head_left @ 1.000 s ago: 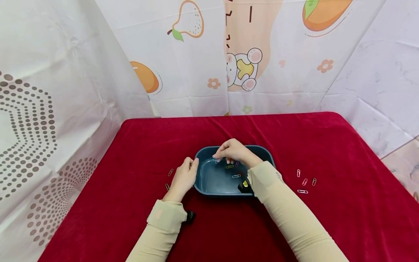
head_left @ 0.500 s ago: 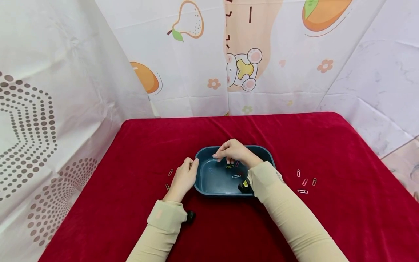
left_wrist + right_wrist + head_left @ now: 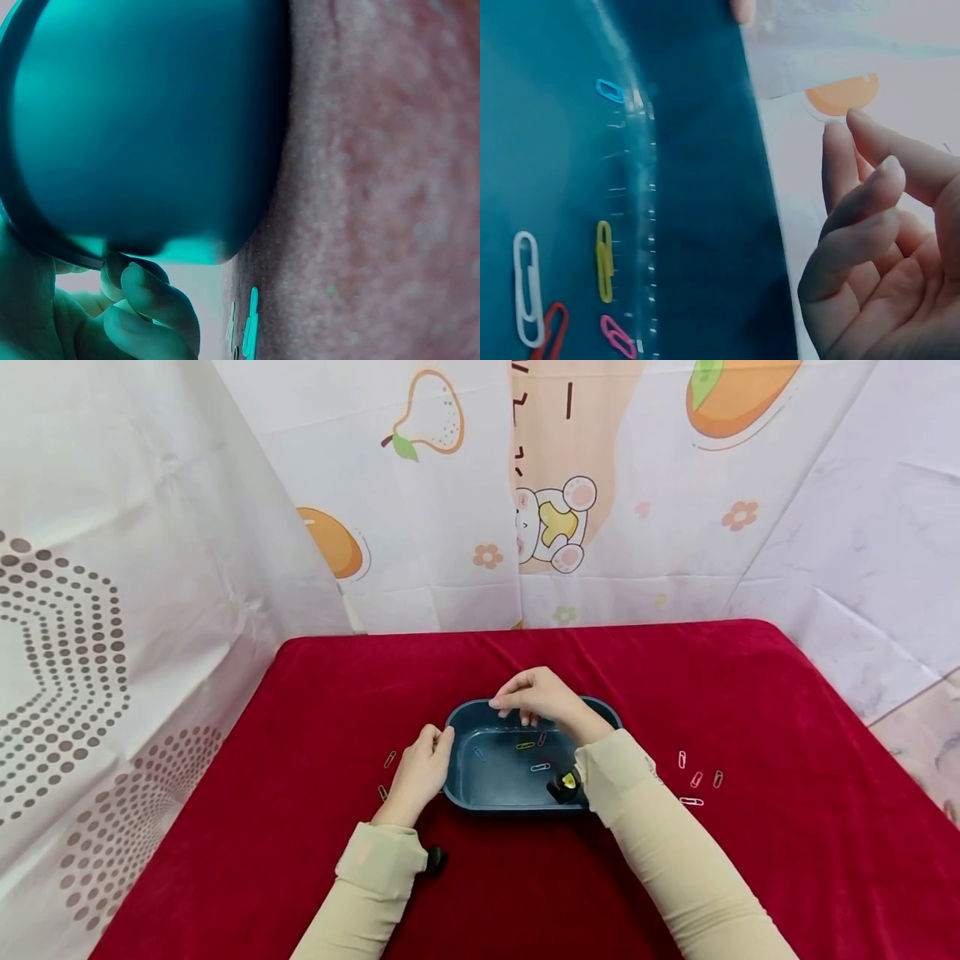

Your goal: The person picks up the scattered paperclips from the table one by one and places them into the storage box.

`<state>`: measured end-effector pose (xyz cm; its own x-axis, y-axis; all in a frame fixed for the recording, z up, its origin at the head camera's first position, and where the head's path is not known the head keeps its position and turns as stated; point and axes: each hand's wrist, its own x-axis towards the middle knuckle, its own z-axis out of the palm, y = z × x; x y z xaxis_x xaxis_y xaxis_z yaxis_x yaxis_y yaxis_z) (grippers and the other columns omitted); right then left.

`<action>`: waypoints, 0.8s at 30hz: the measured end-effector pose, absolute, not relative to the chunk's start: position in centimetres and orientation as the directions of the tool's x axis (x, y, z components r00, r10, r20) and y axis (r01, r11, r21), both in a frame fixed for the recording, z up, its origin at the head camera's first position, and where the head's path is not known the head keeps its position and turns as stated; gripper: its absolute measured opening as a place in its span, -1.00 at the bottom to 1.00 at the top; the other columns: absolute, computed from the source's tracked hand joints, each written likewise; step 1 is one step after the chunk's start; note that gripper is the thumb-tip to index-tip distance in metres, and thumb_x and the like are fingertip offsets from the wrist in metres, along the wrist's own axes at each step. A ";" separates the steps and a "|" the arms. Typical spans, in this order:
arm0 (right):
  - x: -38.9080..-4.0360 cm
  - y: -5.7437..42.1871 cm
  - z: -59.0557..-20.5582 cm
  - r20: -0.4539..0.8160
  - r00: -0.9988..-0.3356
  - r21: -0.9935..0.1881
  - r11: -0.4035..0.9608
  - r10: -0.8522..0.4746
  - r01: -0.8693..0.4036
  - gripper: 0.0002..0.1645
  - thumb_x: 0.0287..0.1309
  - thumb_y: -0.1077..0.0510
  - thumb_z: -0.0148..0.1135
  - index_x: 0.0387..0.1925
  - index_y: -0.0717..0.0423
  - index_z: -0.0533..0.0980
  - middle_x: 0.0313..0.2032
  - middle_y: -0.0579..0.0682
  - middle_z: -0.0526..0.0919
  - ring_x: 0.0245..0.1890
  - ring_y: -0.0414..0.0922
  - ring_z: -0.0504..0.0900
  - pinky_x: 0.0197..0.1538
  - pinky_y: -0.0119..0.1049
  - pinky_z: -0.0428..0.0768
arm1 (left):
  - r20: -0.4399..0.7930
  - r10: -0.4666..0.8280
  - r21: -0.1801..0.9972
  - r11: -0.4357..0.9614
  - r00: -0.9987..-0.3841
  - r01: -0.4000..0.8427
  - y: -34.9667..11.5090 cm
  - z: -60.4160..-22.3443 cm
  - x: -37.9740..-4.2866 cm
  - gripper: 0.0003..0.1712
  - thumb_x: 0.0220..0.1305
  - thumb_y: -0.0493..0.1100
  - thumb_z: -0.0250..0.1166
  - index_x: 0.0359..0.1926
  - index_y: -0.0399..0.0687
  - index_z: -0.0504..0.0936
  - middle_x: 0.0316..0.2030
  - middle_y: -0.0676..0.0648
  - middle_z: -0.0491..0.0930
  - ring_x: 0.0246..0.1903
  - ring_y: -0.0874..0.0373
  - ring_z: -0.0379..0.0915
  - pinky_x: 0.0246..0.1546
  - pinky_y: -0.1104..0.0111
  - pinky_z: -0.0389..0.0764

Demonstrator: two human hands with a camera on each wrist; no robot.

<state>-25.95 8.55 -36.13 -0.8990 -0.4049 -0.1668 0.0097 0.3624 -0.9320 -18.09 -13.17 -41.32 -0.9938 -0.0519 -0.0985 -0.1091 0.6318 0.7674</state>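
Note:
A dark blue plastic tray (image 3: 491, 785) stands on the red cloth. My left hand (image 3: 423, 764) grips its left rim; the left wrist view shows the fingers (image 3: 154, 300) curled at the tray's edge. Over the far side, my right hand (image 3: 543, 697) hovers with bent, loose fingers and nothing between thumb and fingertips. Below it, on the tray's floor, lie a blue paper clip (image 3: 479, 752), a yellow paper clip (image 3: 525, 746), a pink paper clip (image 3: 542, 739) and a white paper clip (image 3: 540, 767). A red paper clip (image 3: 551, 334) shows in the right wrist view.
Several paper clips (image 3: 696, 779) lie on the cloth right of the tray. Two more clips (image 3: 390, 759) are left of it, beside my left hand. A black wrist camera (image 3: 564, 785) under the right cuff overlaps the tray's near right corner. Printed curtains hang behind the table.
My right hand has let go of the blue paper clip, which now rests on the tray's floor, and has risen a little. The left hand keeps its grip on the rim.

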 end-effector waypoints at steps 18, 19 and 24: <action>-23.4 11.1 -32.8 -0.022 -0.932 -0.951 0.294 -0.362 -0.092 -0.71 0.19 0.07 0.36 -0.16 0.21 0.68 -0.40 0.13 0.72 -0.66 -0.13 0.48 -0.48 -0.32 0.53 | -0.117 -0.053 0.782 0.611 -0.992 -0.125 -13.4 -41.3 -18.1 -0.63 0.54 0.15 -0.08 -0.25 -0.03 0.34 -0.52 -0.08 0.35 -0.59 0.05 0.34 -0.51 0.32 0.39; -23.2 11.2 -32.6 -0.017 -0.934 -0.952 0.291 -0.357 -0.094 -0.71 0.19 0.07 0.37 -0.16 0.21 0.67 -0.40 0.13 0.72 -0.66 -0.13 0.48 -0.48 -0.32 0.54 | -0.119 -0.054 0.783 0.609 -0.991 -0.127 -13.4 -41.3 -18.1 -0.63 0.54 0.15 -0.08 -0.25 -0.03 0.34 -0.52 -0.08 0.36 -0.59 0.05 0.35 -0.51 0.32 0.39; -22.3 12.5 -32.2 0.015 -0.945 -0.962 0.254 -0.326 -0.103 -0.71 0.19 0.08 0.37 -0.16 0.22 0.66 -0.42 0.05 0.72 -0.67 -0.12 0.48 -0.47 -0.30 0.57 | -0.123 -0.051 0.778 0.615 -0.991 -0.129 -13.4 -41.4 -18.2 -0.62 0.54 0.16 -0.08 -0.25 -0.03 0.34 -0.53 -0.08 0.35 -0.59 0.05 0.35 -0.51 0.32 0.40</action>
